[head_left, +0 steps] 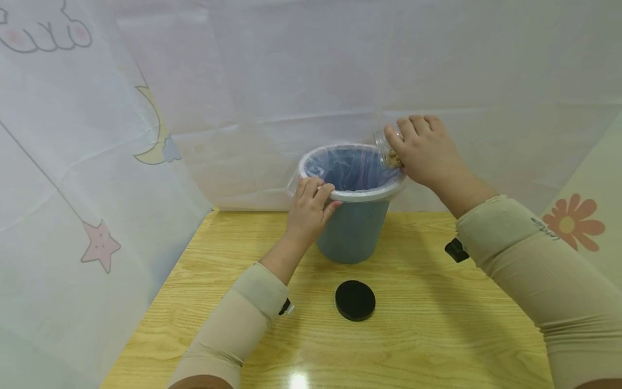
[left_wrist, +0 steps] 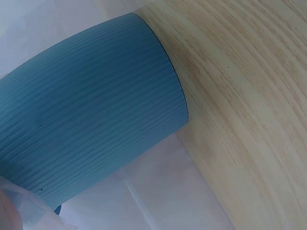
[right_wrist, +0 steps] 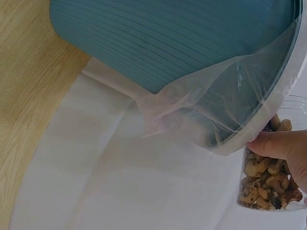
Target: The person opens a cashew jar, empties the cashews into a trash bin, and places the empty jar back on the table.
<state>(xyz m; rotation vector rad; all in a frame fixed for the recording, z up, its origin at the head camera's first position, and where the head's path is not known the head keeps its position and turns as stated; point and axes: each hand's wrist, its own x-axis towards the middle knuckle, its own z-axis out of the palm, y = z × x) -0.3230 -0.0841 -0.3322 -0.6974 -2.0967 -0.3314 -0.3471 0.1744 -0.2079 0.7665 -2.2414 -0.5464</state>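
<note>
step: tipping jar over bin, judged | right hand fingers wrapped round clear jar of nuts, tilted at bin's far-right rim | left hand fingers curled over bin's near-left rim, steadying | black lid on tabletop in front of bin | next: probably tilt jar further, mouth inside liner
</note>
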